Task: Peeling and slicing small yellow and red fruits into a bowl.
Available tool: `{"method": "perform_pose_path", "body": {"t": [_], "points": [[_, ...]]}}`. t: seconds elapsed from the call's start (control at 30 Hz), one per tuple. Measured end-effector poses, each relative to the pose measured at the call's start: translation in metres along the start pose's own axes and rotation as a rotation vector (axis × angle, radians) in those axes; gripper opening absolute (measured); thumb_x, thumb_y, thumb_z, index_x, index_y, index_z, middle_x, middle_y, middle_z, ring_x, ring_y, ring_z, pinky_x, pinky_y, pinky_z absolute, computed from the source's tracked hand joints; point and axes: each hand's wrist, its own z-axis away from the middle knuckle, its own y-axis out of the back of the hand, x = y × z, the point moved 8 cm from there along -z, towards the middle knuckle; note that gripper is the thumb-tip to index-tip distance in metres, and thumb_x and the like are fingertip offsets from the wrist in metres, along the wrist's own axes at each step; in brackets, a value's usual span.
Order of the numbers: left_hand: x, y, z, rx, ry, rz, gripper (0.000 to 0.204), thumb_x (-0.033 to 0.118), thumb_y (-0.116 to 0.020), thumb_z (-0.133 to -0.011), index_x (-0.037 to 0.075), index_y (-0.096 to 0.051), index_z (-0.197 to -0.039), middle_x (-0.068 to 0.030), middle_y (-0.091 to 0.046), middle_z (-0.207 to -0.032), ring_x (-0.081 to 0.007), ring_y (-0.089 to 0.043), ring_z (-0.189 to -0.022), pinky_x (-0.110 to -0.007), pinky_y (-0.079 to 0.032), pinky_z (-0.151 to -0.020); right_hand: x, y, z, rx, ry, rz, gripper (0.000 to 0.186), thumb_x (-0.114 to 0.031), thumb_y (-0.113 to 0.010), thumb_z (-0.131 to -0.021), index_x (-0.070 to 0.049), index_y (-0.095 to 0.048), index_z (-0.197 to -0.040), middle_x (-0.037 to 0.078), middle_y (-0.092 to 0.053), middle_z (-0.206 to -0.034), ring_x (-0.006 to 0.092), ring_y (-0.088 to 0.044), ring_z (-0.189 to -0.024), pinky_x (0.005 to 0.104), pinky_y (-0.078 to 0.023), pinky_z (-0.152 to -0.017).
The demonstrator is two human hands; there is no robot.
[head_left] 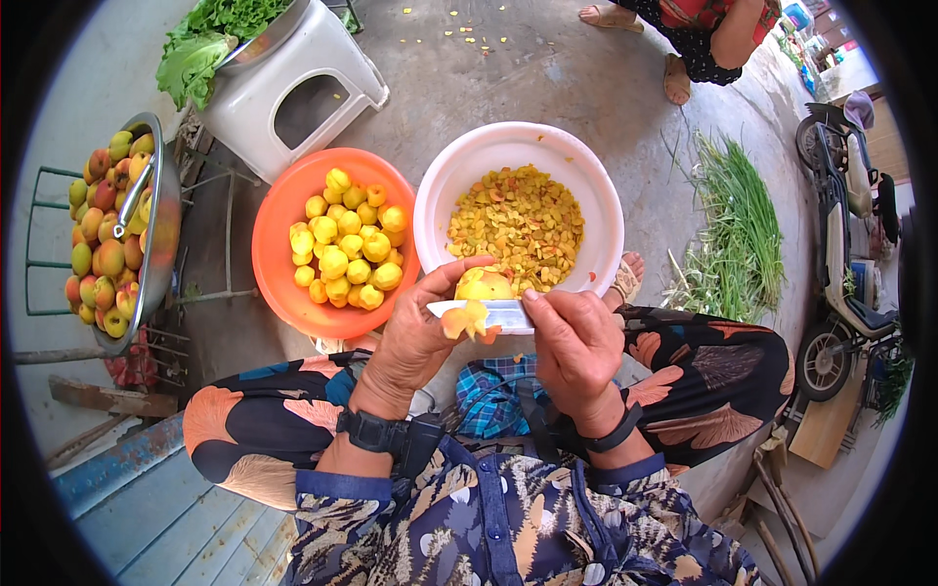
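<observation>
My left hand (410,332) is closed around a yellow, partly peeled fruit (484,281), held over the near rim of the white basin (435,220). My right hand (576,347) grips a knife (508,314) whose blade lies just below the fruit, with yellow peel pieces (459,322) clinging to it. The handle is hidden in my fingers. The white basin holds a heap of chopped yellow peel (513,215). Beside it on the left, an orange basin (278,273) holds several peeled yellow fruits (352,244).
A metal bowl of unpeeled fruit (107,234) stands on a green rack at left. A white stool (244,117) bears leafy greens (195,49). Green stalks (733,234) lie at right near a scooter (840,293). Another person's legs (684,49) are at the top right.
</observation>
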Motion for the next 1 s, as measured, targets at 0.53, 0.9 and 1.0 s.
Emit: {"method": "perform_pose_path", "body": {"t": [0.53,0.9,1.0], "points": [[-0.02,0.014,0.003,0.064,0.073,0.025,0.081,0.022,-0.093,-0.074,0.0,-0.047,-0.137,-0.0112,-0.061,-0.131,-0.0226,-0.061,-0.123,-0.036,-0.051,-0.107,-0.005,-0.008,0.004,-0.037,0.02,0.056,0.043,0.003,-0.07,-0.069,0.001,-0.074,-0.112,0.012,-0.066,-0.092,0.0267,-0.065,-0.074,0.0388,-0.05,-0.061],[-0.013,0.002,0.002,0.07,0.051,0.039,0.075,0.005,-0.087,-0.076,-0.002,-0.047,-0.139,-0.0135,-0.061,-0.132,-0.0215,-0.062,-0.123,-0.036,-0.051,-0.108,0.002,-0.001,0.001,-0.017,0.002,-0.023,0.036,0.005,-0.071,-0.073,0.001,-0.075,-0.108,0.011,-0.066,-0.087,0.0267,-0.063,-0.069,0.0379,-0.049,-0.059],[-0.008,0.006,0.004,-0.004,-0.065,-0.016,0.08,0.011,-0.092,-0.074,-0.001,-0.047,-0.138,-0.0122,-0.063,-0.129,-0.019,-0.063,-0.119,-0.032,-0.053,-0.104,-0.011,-0.01,0.003,-0.07,0.059,-0.021,0.042,0.001,-0.07,-0.07,0.0,-0.074,-0.111,0.011,-0.065,-0.09,0.0258,-0.063,-0.071,0.0384,-0.049,-0.059]]}}
